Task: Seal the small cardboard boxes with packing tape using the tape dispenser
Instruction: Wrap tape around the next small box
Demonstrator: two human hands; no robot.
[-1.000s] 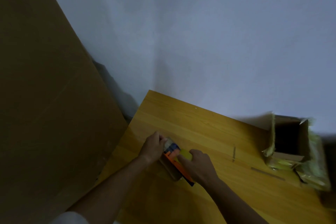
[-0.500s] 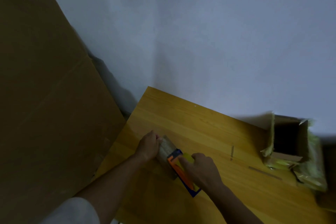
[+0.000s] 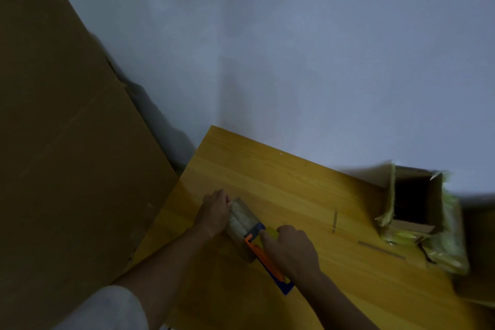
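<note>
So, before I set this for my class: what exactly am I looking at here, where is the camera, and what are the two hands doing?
There is no machine here, only a person's two bare hands. The single picture comes from a camera worn on the person's head, looking forward and down.

On the yellow wooden table lies a small brown cardboard box, its top shiny with tape. The left hand holds the box's far end steady. The right hand has its grip on an orange and blue tape dispenser, which rests on the box.

At the right stands an open cardboard box with torn yellowish tape. A large brown cardboard sheet leans at the left.
</note>
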